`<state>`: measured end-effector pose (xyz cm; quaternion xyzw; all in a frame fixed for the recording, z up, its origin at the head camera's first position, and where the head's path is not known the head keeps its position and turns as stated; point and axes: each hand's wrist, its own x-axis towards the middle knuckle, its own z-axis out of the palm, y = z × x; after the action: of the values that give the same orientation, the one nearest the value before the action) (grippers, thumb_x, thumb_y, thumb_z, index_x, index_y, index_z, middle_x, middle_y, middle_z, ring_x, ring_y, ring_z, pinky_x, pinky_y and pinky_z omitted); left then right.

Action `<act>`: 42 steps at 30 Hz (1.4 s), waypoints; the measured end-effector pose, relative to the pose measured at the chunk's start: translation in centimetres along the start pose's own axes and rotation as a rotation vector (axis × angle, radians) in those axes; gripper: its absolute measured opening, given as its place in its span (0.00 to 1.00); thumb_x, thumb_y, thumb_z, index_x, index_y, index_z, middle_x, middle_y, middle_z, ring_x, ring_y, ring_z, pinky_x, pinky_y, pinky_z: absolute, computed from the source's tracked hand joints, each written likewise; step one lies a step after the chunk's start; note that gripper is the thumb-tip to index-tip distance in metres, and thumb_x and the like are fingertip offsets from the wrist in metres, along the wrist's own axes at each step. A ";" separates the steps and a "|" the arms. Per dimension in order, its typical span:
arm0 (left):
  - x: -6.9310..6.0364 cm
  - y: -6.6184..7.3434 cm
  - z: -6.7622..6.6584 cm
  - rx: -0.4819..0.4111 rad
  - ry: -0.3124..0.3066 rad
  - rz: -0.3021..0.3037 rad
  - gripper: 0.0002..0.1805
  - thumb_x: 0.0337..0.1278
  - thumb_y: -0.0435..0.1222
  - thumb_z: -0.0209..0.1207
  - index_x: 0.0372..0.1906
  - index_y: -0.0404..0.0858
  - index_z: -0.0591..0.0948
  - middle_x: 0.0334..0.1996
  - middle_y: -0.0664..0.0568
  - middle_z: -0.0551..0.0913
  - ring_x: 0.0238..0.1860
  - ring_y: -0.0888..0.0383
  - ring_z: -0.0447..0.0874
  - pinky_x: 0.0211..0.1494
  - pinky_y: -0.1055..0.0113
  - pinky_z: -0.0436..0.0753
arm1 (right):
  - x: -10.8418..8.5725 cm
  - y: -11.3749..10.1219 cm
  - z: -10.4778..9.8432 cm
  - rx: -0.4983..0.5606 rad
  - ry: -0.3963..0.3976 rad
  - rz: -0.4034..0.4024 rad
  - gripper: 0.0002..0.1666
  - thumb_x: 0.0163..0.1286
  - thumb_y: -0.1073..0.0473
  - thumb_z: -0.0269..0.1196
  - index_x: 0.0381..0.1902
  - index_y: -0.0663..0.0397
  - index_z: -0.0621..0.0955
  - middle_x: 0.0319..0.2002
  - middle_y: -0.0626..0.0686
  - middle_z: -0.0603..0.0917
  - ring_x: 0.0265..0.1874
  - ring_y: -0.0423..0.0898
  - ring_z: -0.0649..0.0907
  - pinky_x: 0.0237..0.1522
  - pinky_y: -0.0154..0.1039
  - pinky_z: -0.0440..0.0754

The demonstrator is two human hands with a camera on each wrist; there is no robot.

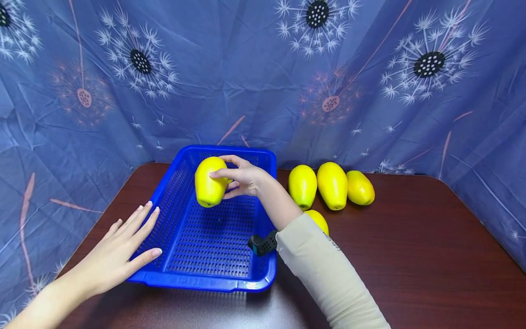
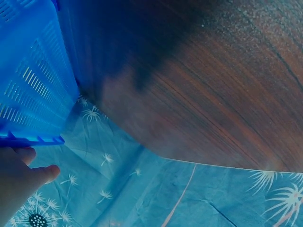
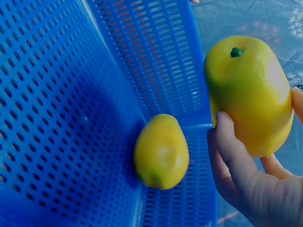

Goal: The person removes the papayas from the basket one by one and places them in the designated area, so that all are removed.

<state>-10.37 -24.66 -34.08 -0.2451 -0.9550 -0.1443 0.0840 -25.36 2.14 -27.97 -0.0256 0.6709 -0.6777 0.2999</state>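
Left hand (image 1: 129, 237), fingers straight, against the rim of a blue rectangular perforated plastic basket (image 1: 201, 284); rightward, a glossy yellow oval fruit (image 1: 209, 185), gripped above it by the right hand (image 1: 244, 177)! A matching fruit (image 3: 162, 151) sits inside, below those fingers; right of them, four yellow fruits (image 1: 332, 186) on the brown wooden bench (image 1: 411, 237).

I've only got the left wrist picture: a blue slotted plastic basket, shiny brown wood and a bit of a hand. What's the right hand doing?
Observer: The right hand is holding a smooth yellow oval fruit over the blue slotted plastic basket.
Operator: Ooh! Is anything inside the basket?
Observer: Yes, another yellow oval fruit lies in there.
Operator: Any more outside?
Observer: Four yellow oval fruits lie right of the basket, one partly hidden by the beige fabric sleeve.
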 end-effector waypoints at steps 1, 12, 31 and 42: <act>0.0 0.0 0.0 0.000 -0.001 0.000 0.42 0.61 0.49 0.55 0.74 0.41 0.49 0.73 0.42 0.47 0.73 0.53 0.33 0.69 0.45 0.33 | -0.2 -0.2 -0.1 0.004 -0.001 -0.003 0.35 0.60 0.62 0.65 0.63 0.43 0.67 0.54 0.57 0.69 0.49 0.62 0.77 0.44 0.55 0.78; 0.0 -0.1 0.1 0.002 0.005 0.006 0.42 0.61 0.48 0.55 0.74 0.41 0.49 0.73 0.42 0.46 0.73 0.54 0.32 0.69 0.45 0.32 | -1.9 -1.9 -1.3 -0.007 0.004 -0.024 0.36 0.60 0.62 0.64 0.65 0.40 0.65 0.58 0.57 0.68 0.49 0.61 0.78 0.46 0.56 0.78; -0.1 0.0 0.1 0.002 0.011 0.005 0.41 0.61 0.48 0.55 0.74 0.43 0.50 0.73 0.45 0.46 0.73 0.54 0.32 0.69 0.46 0.33 | -5.6 -3.2 -5.0 -0.050 -0.017 -0.057 0.38 0.63 0.62 0.60 0.69 0.41 0.60 0.63 0.57 0.63 0.55 0.62 0.73 0.50 0.56 0.75; 0.0 0.0 0.1 0.005 0.009 0.003 0.41 0.61 0.49 0.55 0.73 0.42 0.51 0.73 0.44 0.47 0.73 0.55 0.31 0.69 0.44 0.34 | -8.0 -3.1 -8.1 -0.071 -0.037 -0.095 0.37 0.66 0.61 0.56 0.70 0.41 0.57 0.58 0.60 0.69 0.43 0.54 0.81 0.47 0.53 0.78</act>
<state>-10.40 -24.66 -34.22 -0.2458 -0.9546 -0.1429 0.0892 -23.46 12.63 -22.95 -0.0805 0.6867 -0.6665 0.2787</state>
